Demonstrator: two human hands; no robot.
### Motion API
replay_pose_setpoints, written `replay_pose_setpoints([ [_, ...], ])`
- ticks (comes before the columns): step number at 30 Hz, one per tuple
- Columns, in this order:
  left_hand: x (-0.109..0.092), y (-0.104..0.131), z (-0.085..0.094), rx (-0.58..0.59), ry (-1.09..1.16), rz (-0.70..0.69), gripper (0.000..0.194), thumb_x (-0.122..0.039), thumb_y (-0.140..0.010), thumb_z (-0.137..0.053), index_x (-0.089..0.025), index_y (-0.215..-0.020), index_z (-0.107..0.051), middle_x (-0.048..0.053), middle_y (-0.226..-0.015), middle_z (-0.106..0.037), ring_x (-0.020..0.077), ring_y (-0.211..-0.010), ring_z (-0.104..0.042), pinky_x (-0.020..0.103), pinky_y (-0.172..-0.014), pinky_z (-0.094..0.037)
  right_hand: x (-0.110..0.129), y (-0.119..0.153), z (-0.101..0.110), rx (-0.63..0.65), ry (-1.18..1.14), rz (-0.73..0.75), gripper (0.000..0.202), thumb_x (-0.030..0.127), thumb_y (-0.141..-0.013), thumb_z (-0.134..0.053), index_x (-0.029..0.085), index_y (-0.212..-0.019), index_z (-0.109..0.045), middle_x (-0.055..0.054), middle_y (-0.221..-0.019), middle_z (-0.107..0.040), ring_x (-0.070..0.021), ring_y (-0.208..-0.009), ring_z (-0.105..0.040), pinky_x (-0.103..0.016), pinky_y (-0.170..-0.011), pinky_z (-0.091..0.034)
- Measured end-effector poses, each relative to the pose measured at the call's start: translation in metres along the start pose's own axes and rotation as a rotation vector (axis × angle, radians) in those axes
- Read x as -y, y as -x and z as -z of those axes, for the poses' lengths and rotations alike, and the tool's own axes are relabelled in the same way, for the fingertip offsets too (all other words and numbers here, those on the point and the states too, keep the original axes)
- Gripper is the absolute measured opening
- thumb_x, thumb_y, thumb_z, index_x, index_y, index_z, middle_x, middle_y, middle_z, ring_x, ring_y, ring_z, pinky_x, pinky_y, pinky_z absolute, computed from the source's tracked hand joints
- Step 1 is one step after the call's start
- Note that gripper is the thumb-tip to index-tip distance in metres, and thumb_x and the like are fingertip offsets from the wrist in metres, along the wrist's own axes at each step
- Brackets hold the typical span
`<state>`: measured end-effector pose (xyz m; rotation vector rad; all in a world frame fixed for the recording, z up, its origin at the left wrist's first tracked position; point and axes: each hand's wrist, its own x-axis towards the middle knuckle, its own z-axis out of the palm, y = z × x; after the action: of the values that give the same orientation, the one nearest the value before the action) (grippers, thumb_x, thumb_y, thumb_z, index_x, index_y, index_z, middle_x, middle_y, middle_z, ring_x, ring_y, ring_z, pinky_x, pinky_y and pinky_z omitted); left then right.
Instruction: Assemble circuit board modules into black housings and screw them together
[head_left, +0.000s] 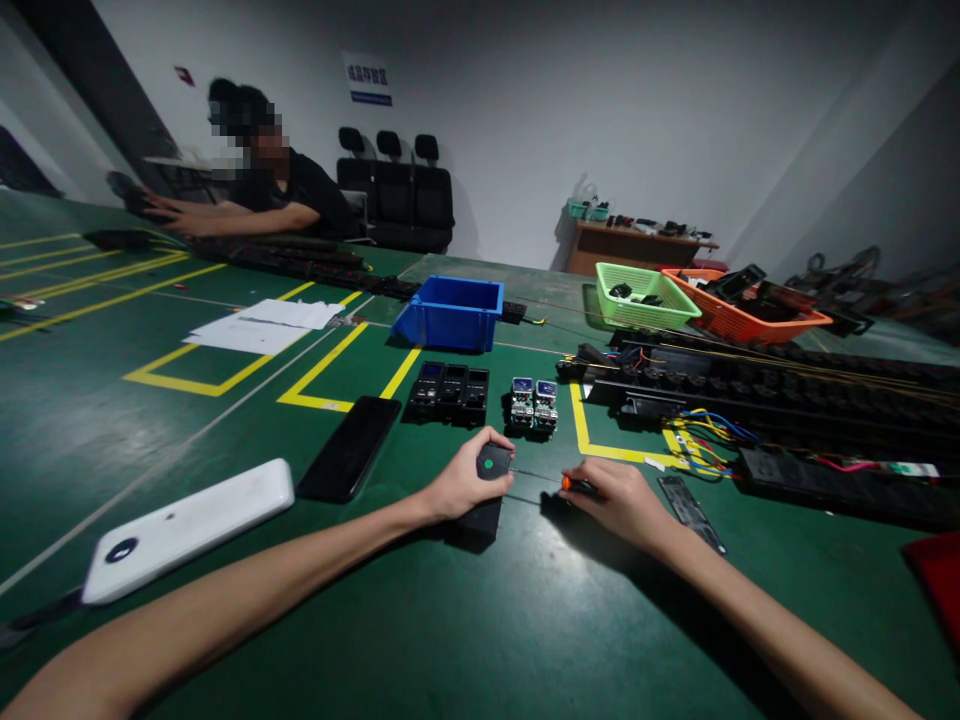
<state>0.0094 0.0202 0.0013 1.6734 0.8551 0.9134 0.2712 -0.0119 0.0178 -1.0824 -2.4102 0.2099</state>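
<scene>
My left hand is closed around a small black plastic box with a green round sticker, on the green table. In my right hand is a screwdriver with an orange-and-black handle, its thin shaft pointing left to the side of the box. Whether the tip sits in a screw is too small to tell. Just beyond the hands stand several black module housings in a row. Beside these are two circuit board modules with small screens. A flat dark plate lies to the right of my right hand.
A black phone and a white handheld device lie at left. Behind are papers, a blue bin, a green basket and an orange basket. Long black rails with wires fill the right. Another person sits far left.
</scene>
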Motion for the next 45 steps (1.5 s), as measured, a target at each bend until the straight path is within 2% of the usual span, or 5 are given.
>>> replay_pose_setpoints([
  [19,-0.002,-0.001,0.0,-0.015,-0.036,-0.023,0.032,-0.025,-0.074,-0.068,-0.017,-0.101,-0.053,0.004,-0.099,-0.059,0.0178,-0.089,-0.059,0.032,-0.083,-0.048,0.011,-0.009,0.012,0.168,-0.343,-0.233,0.034,0.045,-0.091,-0.053,0.016,-0.09,-0.069,-0.003,-0.074,-0.067,-0.0163,-0.067,-0.059,-0.025,-0.06,-0.044],
  [27,-0.001,0.001,0.0,-0.041,0.146,-0.01,0.035,-0.027,-0.076,-0.069,-0.018,-0.104,-0.05,0.006,-0.106,-0.058,0.0182,-0.091,-0.062,0.034,-0.084,-0.051,0.0,-0.007,-0.002,-0.078,-0.682,-0.452,0.027,0.046,-0.095,-0.042,0.02,-0.093,-0.051,0.002,-0.069,-0.057,-0.011,-0.052,-0.048,-0.023,-0.049,-0.038],
  [32,-0.004,0.005,-0.002,-0.086,0.181,-0.183,0.044,-0.025,-0.077,-0.067,-0.019,-0.115,-0.044,0.011,-0.118,-0.054,0.0244,-0.112,-0.057,0.043,-0.1,-0.044,0.016,-0.009,-0.019,-0.175,-1.096,-0.635,0.029,0.05,-0.089,-0.052,0.022,-0.086,-0.045,0.003,-0.067,-0.059,-0.0083,-0.044,-0.046,-0.019,-0.037,-0.027],
  [38,-0.005,0.013,-0.01,-0.052,0.174,-0.454,0.065,-0.017,-0.073,-0.066,-0.024,-0.127,-0.032,0.014,-0.138,-0.041,0.0299,-0.132,-0.041,0.055,-0.11,-0.032,0.044,-0.026,-0.036,-0.086,-1.142,-0.636,0.032,0.047,-0.079,-0.067,0.019,-0.084,-0.053,0.001,-0.071,-0.066,-0.0054,-0.041,-0.045,-0.018,-0.035,-0.027],
  [45,-0.002,0.012,-0.012,-0.071,0.118,-0.507,0.074,-0.017,-0.071,-0.066,-0.024,-0.132,-0.026,0.015,-0.146,-0.029,0.0305,-0.141,-0.027,0.057,-0.114,-0.025,0.051,-0.041,-0.057,-0.083,-1.278,-0.584,0.032,0.045,-0.077,-0.071,0.019,-0.082,-0.053,0.01,-0.054,-0.044,-0.0027,-0.036,-0.034,-0.016,-0.033,-0.026],
])
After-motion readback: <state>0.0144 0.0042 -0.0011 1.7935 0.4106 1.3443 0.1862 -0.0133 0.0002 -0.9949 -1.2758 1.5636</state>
